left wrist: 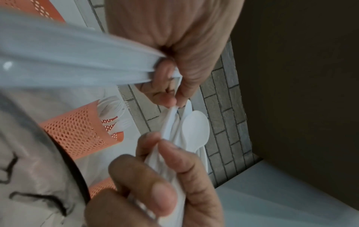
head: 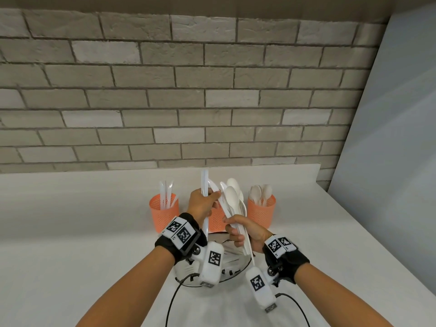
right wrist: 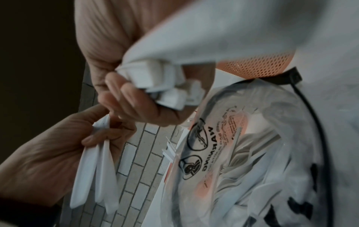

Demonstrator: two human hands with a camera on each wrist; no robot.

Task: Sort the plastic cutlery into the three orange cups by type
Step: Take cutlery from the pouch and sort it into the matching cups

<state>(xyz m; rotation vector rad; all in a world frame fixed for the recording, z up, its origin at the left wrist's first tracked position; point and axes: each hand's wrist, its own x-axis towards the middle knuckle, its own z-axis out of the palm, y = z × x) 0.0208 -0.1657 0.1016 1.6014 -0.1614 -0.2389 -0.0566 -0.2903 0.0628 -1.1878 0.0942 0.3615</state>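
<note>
Three orange mesh cups stand in a row. The left cup [head: 164, 213] holds knives and the right cup [head: 261, 212] holds spoons. The middle cup [head: 215, 220] is mostly hidden behind my hands; the left wrist view shows forks in a cup [left wrist: 77, 132]. My left hand [head: 213, 199] grips a few white knives [head: 204, 182] upright, and its fingertips [left wrist: 174, 104] pinch a piece in the other hand's bundle. My right hand [head: 233, 232] grips a mixed cutlery bundle [head: 232, 199] by the handles [right wrist: 155, 86], spoons [left wrist: 196, 130] on top.
Under my hands lies a clear plastic bag [right wrist: 233, 153] with a printed warning, holding more white cutlery inside a black-rimmed container [head: 226, 253]. The white counter [head: 82, 232] ends at a brick wall [head: 165, 102] behind the cups. A pale panel [head: 389, 138] leans at the right.
</note>
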